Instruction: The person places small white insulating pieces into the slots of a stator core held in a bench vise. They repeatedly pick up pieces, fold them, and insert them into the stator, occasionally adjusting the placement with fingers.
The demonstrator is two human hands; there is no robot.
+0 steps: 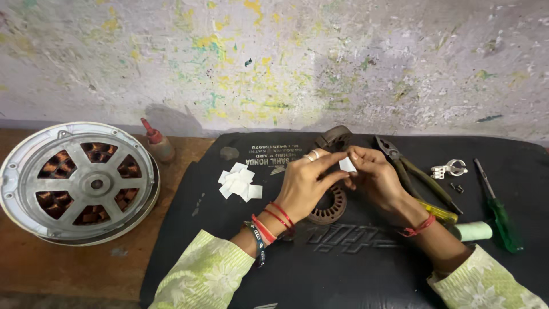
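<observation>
My left hand (306,183) and my right hand (374,174) meet above a black mat (354,263). Together they pinch a small white paper slip (346,165) between fingertips. Just below the hands lies a dark round slotted stator core (329,207), partly hidden by my left hand. A loose pile of several white paper slips (240,182) lies on the mat to the left of my left hand. Red threads and bangles circle both wrists.
A round silver fan motor housing (77,180) with copper windings sits on the wooden bench at left, a small red-capped bottle (157,140) behind it. Pliers (414,177), a green-handled screwdriver (497,209), a metal clip (450,169), a pale green spool (473,231) lie right. A paint-flecked wall stands behind.
</observation>
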